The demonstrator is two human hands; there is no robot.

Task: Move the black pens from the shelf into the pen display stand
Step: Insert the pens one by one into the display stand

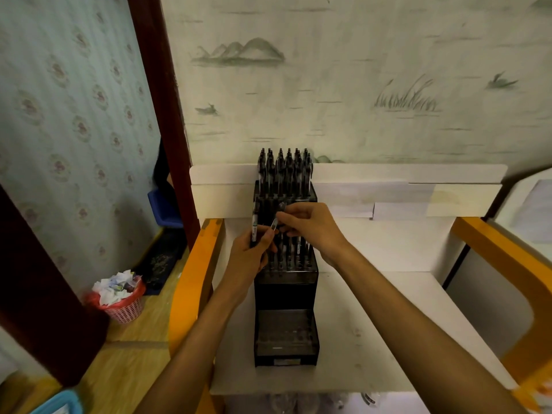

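A black tiered pen display stand [285, 294] stands on a white shelf [388, 309]. Several black pens [283, 171] fill its back tier, more stand in the middle tier [294, 252], and the front tier [285, 333] looks bare. My left hand [249, 255] grips black pens upright at the stand's left side, one pen [254, 225] sticking up. My right hand [310, 227] pinches a single pen [276, 221] slanted over the middle tier, close to my left hand.
An orange frame [191, 288] runs along both sides of the shelf. A pink waste basket [119, 297] full of paper sits on the wooden floor at left. A blue bin [162, 209] stands by the dark door frame. The papered wall rises behind.
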